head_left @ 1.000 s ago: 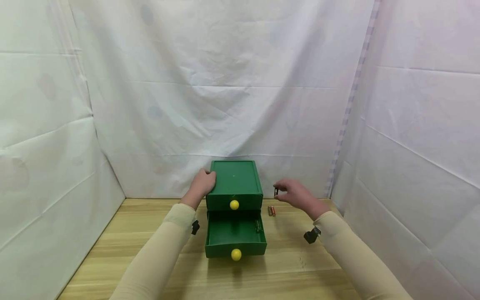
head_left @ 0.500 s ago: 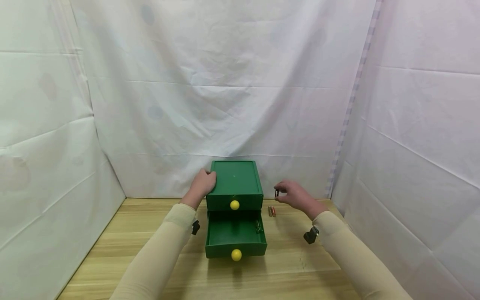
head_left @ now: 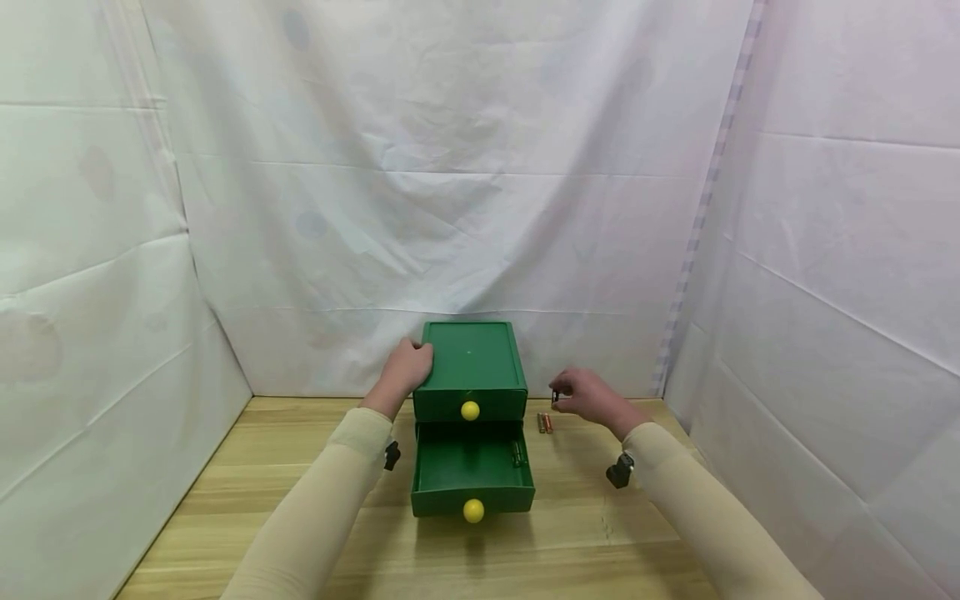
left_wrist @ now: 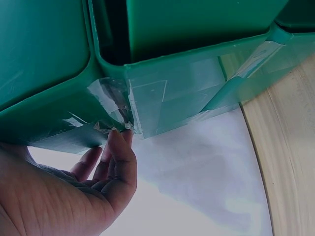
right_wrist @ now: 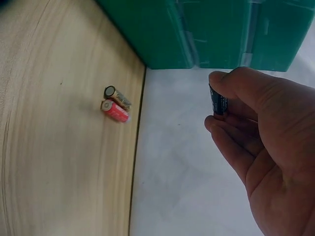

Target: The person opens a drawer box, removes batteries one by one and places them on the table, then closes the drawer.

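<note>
A green two-drawer unit [head_left: 468, 354] with yellow knobs stands against the back cloth, its lower drawer [head_left: 457, 475] pulled out. At the unit's left side, my left hand [head_left: 407, 365] grips the edge; in the left wrist view, its bent fingertips [left_wrist: 118, 140] meet the taped green corner. To the right of the unit, my right hand [head_left: 592, 396] pinches a small black battery [right_wrist: 218, 102] upright between thumb and fingers. Two more batteries, one red [right_wrist: 116, 111] and one black and gold [right_wrist: 118, 97], lie side by side on the table below that hand.
Small batteries [head_left: 517, 454] lie along the right wall inside the lower drawer. White cloth [head_left: 465, 208] hangs behind the unit and on both sides of the wooden table [head_left: 577, 517]. The upper drawer [head_left: 442, 406] is pushed in.
My right hand has lowered slightly with the black battery, closer to the pair on the table. The left hand keeps its place on the drawer unit.
</note>
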Tool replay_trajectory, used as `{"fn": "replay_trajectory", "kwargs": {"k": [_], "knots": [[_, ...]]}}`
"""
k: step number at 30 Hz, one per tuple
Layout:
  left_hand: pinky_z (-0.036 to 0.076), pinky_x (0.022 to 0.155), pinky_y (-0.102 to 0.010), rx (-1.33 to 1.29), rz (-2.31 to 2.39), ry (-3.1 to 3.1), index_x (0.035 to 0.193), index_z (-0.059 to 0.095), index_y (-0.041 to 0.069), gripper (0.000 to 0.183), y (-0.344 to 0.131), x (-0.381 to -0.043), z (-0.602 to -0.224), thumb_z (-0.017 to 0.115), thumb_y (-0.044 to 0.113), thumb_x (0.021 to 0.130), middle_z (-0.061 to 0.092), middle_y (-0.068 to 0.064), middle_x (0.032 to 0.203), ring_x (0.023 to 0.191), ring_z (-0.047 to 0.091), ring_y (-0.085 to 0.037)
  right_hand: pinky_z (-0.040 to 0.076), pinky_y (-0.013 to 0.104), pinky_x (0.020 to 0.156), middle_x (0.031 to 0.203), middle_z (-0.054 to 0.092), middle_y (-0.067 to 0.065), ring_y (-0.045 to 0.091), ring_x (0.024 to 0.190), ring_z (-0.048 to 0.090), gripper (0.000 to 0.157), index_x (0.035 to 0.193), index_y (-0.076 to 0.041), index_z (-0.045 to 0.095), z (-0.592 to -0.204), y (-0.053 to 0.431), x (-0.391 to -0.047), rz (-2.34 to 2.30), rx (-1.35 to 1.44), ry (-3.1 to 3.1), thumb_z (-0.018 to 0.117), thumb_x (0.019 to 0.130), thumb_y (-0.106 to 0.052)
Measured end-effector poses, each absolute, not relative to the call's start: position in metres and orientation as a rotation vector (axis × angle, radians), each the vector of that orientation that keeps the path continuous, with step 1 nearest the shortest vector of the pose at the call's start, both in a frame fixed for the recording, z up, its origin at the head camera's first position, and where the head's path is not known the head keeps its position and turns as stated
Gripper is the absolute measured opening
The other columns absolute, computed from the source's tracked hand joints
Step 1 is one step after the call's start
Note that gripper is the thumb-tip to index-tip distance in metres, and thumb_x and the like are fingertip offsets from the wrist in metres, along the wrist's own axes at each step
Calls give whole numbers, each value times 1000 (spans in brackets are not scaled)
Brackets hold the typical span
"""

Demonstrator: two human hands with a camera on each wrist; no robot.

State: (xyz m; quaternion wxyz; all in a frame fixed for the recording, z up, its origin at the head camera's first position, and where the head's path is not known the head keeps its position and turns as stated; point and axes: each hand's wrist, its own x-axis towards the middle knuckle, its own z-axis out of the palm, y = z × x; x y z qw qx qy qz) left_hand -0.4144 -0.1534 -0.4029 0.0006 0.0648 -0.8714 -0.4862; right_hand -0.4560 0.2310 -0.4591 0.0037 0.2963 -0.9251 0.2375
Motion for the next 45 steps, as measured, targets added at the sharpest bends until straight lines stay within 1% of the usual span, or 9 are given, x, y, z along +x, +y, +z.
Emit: {"fn": "replay_trajectory", "kwargs": {"k": [6, 8, 16, 24, 30, 33, 39, 45], "knots": [[48, 107, -55, 208, -1510, -2734, 154, 43, -2, 58, -153, -416, -405, 36, 40, 115, 51, -26, 154, 126, 55, -38, 60, 51, 97, 118, 74, 15, 34, 111, 73, 36, 128, 7, 76, -467, 230, -463, 716, 925, -2917, 85, 97, -8], [48, 106, -55, 209, -1499, -2733, 153, 44, -2, 58, -153, -416, -406, 36, 40, 115, 51, -25, 153, 124, 55, -38, 61, 50, 97, 118, 74, 15, 32, 111, 73, 36, 128, 7, 76, -470, 230, -464, 710, 903, -2931, 86, 96, -8], [49, 106, -55, 218, -1497, -2735, 153, 44, -2, 57, -152, -415, -406, 37, 41, 116, 52, -25, 153, 125, 55, -37, 58, 53, 101, 122, 74, 19, 37, 115, 72, 37, 129, 8, 75, -481, 233, -469, 704, 868, -2967, 85, 96, -5], [49, 107, -56, 217, -1503, -2732, 153, 44, -2, 58, -152, -416, -406, 37, 41, 115, 51, -25, 154, 126, 55, -38, 58, 55, 101, 121, 73, 19, 43, 117, 71, 36, 128, 9, 75, -493, 234, -476, 700, 898, -2956, 85, 94, -1], [48, 108, -56, 222, -1497, -2735, 155, 43, -1, 59, -152, -417, -407, 36, 42, 115, 50, -25, 156, 128, 54, -38, 57, 54, 103, 122, 73, 16, 41, 119, 69, 36, 129, 6, 75, -503, 235, -481, 747, 829, -3017, 85, 94, 1], [48, 108, -56, 224, -1492, -2739, 155, 43, -1, 59, -152, -417, -407, 36, 42, 115, 50, -24, 156, 128, 54, -38, 57, 55, 103, 121, 74, 17, 43, 119, 69, 36, 128, 7, 75, -506, 235, -482, 766, 832, -3024, 84, 94, 4], [48, 108, -55, 229, -1493, -2734, 155, 43, -1, 58, -152, -418, -407, 36, 42, 116, 50, -24, 156, 128, 54, -37, 56, 58, 104, 122, 73, 22, 46, 120, 69, 39, 131, 13, 72, -511, 236, -484, 790, 847, -3012, 83, 94, 7], [48, 108, -55, 229, -1494, -2734, 155, 42, -1, 58, -152, -419, -408, 36, 42, 116, 49, -24, 156, 127, 54, -37, 57, 57, 103, 122, 73, 22, 46, 119, 68, 41, 133, 14, 71, -514, 236, -486, 771, 848, -3024, 82, 94, 7]]}}
